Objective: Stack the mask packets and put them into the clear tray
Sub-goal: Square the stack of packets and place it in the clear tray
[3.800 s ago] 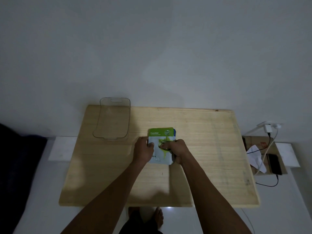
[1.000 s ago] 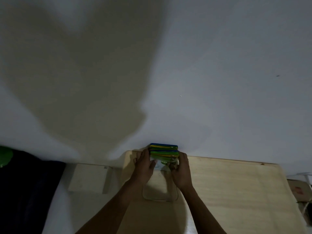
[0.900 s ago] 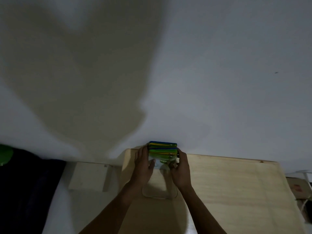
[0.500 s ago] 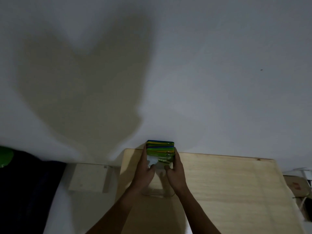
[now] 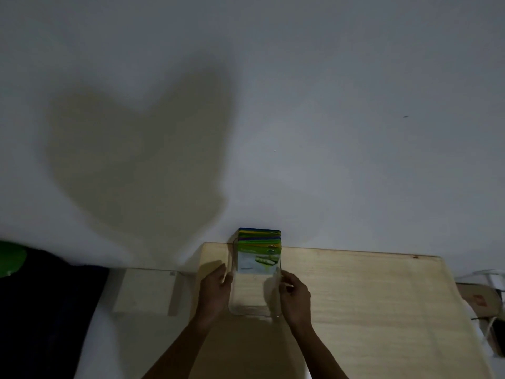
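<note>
One stack of mask packets (image 5: 259,251) in one clear tray (image 5: 252,310), left hand (image 5: 214,289) and right hand (image 5: 295,295) grip open

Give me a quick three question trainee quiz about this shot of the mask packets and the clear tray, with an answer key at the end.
1. True or false: the stack of mask packets sits at the far end of the clear tray.
2. Which hand is at the tray's right wall? A) left hand B) right hand
3. Fill in: the tray rests on the wooden ____.

Key: 1 true; 2 B; 3 table.
</note>
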